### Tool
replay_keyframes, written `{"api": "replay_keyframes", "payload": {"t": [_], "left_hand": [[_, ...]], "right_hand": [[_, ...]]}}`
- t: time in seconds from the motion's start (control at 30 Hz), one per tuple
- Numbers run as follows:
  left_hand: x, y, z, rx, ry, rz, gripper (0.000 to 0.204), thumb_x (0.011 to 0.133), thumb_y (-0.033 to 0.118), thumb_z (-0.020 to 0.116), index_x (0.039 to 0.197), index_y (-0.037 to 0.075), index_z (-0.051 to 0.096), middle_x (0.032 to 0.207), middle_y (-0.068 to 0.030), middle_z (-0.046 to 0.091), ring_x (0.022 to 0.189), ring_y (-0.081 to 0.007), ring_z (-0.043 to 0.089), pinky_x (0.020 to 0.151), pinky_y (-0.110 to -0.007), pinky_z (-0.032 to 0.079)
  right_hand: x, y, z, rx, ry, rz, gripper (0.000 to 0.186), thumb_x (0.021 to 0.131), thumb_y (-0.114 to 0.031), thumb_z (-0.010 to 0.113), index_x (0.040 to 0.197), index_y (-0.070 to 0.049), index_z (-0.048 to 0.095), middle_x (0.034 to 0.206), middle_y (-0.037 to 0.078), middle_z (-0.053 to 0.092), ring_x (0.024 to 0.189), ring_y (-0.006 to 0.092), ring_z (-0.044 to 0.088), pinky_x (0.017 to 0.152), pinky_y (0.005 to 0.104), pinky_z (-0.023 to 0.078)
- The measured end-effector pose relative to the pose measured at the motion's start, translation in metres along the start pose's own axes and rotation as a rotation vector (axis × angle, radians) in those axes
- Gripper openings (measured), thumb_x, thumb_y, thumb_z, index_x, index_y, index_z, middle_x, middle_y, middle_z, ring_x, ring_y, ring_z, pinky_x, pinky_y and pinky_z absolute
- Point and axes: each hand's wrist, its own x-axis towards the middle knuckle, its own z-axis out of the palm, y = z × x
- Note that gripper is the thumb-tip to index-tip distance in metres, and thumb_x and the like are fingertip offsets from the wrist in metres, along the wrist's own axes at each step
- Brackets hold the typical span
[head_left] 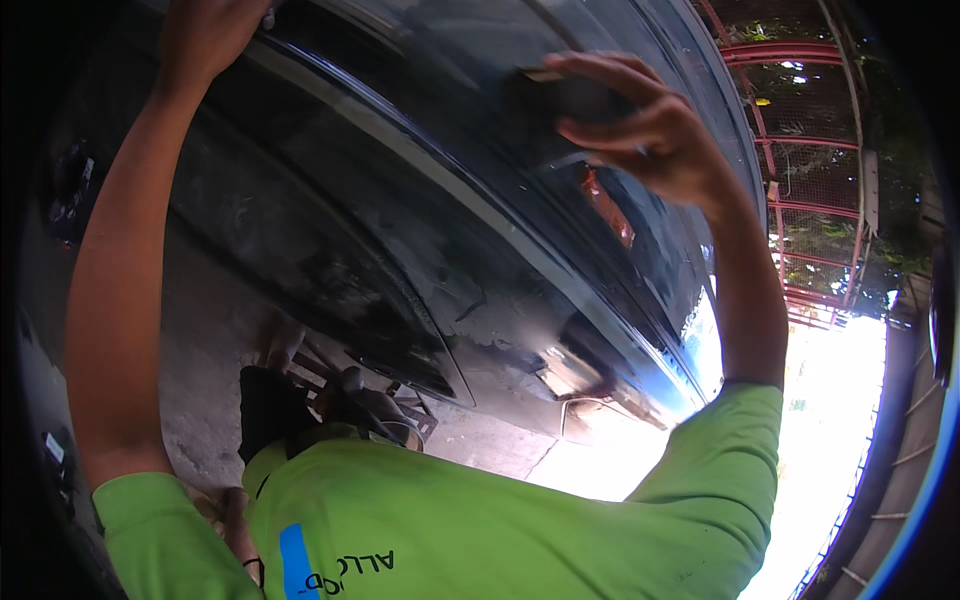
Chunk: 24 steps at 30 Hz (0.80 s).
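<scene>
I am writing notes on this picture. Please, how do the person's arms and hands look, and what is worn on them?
Both forearms are bare from the upper arm down. Short lime-green sleeves cover the upper arms, part of a lime-green shirt with a blue patch and dark lettering on the chest. The left hand and right hand wear no gloves; no watch or ring shows.

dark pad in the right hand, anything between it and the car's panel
Nothing visible. The right hand presses the dark pad flat against the glossy dark car panel, its fingers curled over the pad's top edge. The left hand rests higher up on the same panel, well apart from the pad.
</scene>
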Motion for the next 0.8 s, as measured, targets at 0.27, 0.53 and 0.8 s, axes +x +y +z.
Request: {"api": "replay_keyframes", "payload": {"t": [0.27, 0.53, 0.8], "left_hand": [[0.001, -0.010, 0.003, 0.154, 0.083, 0.149, 0.015, 0.094, 0.005, 0.063, 0.108, 0.007, 0.067, 0.086, -0.0067, 0.070, 0.062, -0.0100, 0.062, 0.055, -0.033, 0.053], [-0.007, -0.019, 0.007, 0.059, 0.156, 0.113, 0.015, 0.095, 0.006, 0.064, 0.110, 0.008, 0.068, 0.085, -0.0051, 0.070, 0.060, -0.0115, 0.063, 0.055, -0.032, 0.053], [0.012, -0.019, 0.012, 0.135, 0.245, 0.338, 0.028, 0.076, 0.022, 0.072, 0.085, -0.004, 0.067, 0.082, -0.0258, 0.074, 0.076, -0.0493, 0.071, 0.071, -0.058, 0.055]], "right_hand": [[0.096, 0.023, 0.021, 0.366, 0.224, 0.049, 0.055, 0.080, 0.006, 0.087, 0.124, -0.025, 0.084, 0.161, 0.007, 0.059, 0.138, 0.0292, 0.059, 0.116, 0.0368, 0.050], [0.012, 0.006, 0.009, 0.027, 0.063, -0.084, 0.046, 0.079, -0.006, 0.089, 0.118, -0.032, 0.086, 0.155, 0.002, 0.064, 0.144, 0.0261, 0.059, 0.126, 0.0431, 0.047], [0.067, 0.005, 0.024, 0.239, 0.333, -0.163, 0.057, 0.074, 0.008, 0.085, 0.125, -0.016, 0.082, 0.153, 0.011, 0.064, 0.131, 0.0318, 0.063, 0.117, 0.0416, 0.052]]}}
